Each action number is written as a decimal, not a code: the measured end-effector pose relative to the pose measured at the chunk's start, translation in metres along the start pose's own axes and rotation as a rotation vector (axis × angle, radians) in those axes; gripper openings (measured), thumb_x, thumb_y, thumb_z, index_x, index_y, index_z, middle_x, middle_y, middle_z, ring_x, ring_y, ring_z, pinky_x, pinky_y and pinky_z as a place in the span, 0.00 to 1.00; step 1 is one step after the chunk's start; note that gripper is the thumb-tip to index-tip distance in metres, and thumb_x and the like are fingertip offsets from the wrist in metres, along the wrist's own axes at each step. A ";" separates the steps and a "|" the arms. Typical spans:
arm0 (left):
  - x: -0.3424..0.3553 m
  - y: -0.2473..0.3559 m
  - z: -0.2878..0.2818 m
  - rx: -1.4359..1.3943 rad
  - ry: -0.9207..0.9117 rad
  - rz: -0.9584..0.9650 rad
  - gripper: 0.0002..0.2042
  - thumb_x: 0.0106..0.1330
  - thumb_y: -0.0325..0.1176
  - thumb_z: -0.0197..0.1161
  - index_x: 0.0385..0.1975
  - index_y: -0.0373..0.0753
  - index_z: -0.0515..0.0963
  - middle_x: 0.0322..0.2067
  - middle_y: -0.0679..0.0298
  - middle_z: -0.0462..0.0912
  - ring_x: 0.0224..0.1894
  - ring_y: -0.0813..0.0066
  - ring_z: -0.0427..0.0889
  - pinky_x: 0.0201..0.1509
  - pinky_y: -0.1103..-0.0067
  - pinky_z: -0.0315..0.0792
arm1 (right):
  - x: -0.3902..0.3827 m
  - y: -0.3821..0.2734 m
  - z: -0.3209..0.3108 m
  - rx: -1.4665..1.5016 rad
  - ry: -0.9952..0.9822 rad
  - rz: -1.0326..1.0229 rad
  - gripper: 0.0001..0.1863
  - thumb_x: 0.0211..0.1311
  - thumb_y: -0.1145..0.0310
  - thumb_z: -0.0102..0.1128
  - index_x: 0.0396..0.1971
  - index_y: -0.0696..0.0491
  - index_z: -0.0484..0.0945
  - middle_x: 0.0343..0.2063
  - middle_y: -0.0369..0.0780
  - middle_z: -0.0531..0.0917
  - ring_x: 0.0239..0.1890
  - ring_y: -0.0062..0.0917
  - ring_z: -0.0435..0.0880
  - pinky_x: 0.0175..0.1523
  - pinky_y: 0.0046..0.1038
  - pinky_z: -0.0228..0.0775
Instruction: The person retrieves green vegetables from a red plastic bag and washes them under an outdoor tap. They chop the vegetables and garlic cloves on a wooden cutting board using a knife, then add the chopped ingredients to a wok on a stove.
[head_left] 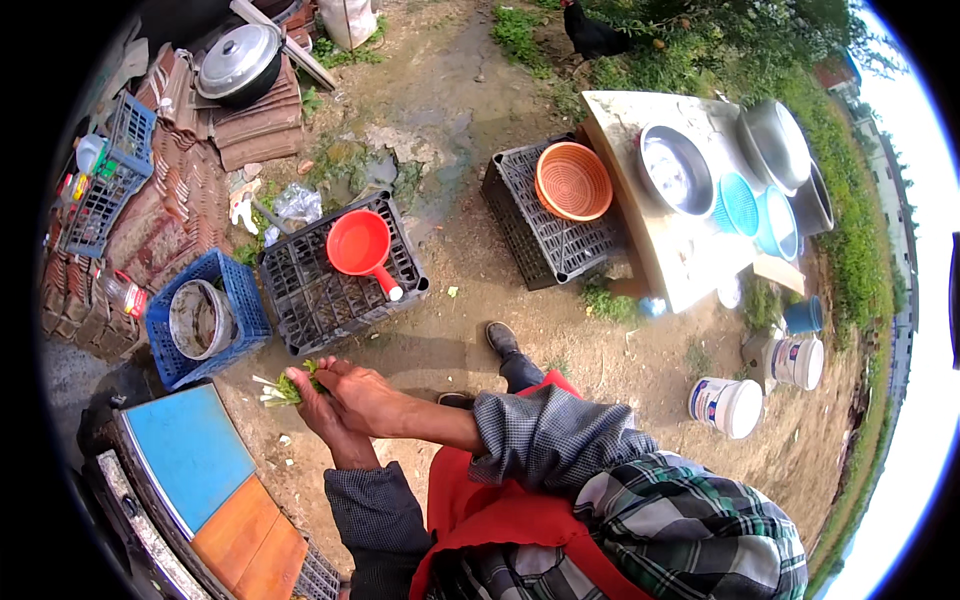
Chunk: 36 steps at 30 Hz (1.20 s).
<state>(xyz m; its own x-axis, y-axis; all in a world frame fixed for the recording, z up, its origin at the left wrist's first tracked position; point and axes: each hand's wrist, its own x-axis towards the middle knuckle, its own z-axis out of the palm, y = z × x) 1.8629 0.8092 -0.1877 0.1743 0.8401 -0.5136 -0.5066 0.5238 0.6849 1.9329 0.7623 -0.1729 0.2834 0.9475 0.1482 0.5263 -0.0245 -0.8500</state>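
Note:
My left hand (322, 414) is closed around a small bunch of leafy greens (282, 391), its pale stems poking out to the left. Against it, my right hand (366, 397) is closed too, its fingers on the leafy part at the top of the bunch. The palms and fingers hide most of the bunch. Just beyond my hands is a black plastic crate (300, 292), upside down, with a red long-handled dipper (358, 242) resting on top. Left of them, a blue crate (212, 318) holds a dirty white bucket (201, 318).
A blue-and-orange board (192, 437) lies near left. Another black crate (520, 200) bears an orange basket (573, 180). Beside it, a table (630, 130) carries metal basins (676, 168) and blue baskets. White buckets (726, 406) stand right; a lidded pot (240, 64) sits on stacked tiles.

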 end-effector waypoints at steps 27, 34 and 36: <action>0.016 -0.148 0.154 1.145 0.387 0.005 0.20 0.61 0.55 0.52 0.18 0.49 0.59 0.09 0.74 0.52 0.08 0.84 0.50 0.08 0.82 0.46 | -0.317 0.340 -0.411 0.064 0.832 0.887 0.09 0.54 0.70 0.57 0.34 0.59 0.74 0.24 0.42 0.78 0.25 0.26 0.78 0.31 0.26 0.71; -0.042 -0.197 0.189 1.208 0.251 -0.026 0.22 0.61 0.57 0.51 0.17 0.48 0.57 0.10 0.74 0.51 0.09 0.82 0.50 0.11 0.80 0.46 | -0.452 0.477 -0.507 -0.365 0.822 1.312 0.19 0.49 0.72 0.56 0.45 0.52 0.68 0.41 0.51 0.69 0.36 0.45 0.76 0.41 0.41 0.70; -0.055 -0.206 0.195 1.207 0.245 -0.080 0.22 0.61 0.56 0.51 0.16 0.48 0.56 0.09 0.74 0.50 0.09 0.82 0.49 0.11 0.80 0.46 | -0.456 0.497 -0.516 -0.400 0.764 1.317 0.16 0.51 0.72 0.53 0.42 0.53 0.69 0.39 0.51 0.70 0.35 0.45 0.77 0.40 0.40 0.71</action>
<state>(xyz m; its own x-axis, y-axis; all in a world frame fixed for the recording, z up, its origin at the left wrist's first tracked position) 2.1228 0.6828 -0.1998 -0.0597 0.8195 -0.5700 0.6248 0.4760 0.6189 2.4787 0.1539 -0.4025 0.9526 -0.1824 -0.2435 -0.2727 -0.8668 -0.4176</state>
